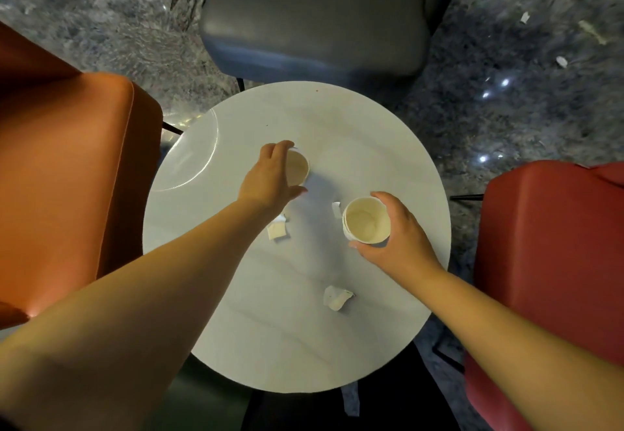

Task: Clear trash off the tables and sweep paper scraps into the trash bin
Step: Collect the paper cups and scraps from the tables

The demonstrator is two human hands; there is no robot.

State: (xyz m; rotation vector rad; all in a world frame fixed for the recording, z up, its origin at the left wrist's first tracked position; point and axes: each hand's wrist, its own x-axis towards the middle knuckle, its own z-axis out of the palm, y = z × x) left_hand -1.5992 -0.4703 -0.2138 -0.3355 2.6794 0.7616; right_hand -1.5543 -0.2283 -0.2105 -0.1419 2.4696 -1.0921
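Two white paper cups stand on a round white table. My left hand curls round the far cup, fingers on its far rim and thumb near its front. My right hand grips the nearer cup from its right side; it looks like a stack of cups. Paper scraps lie on the tabletop: a folded piece under my left wrist, a small strip beside the nearer cup, and a crumpled piece toward the front.
An orange chair stands left of the table, a grey-blue chair behind it, a red chair on the right. More paper scraps lie on the dark marbled floor, and one strip lies below the table's front edge.
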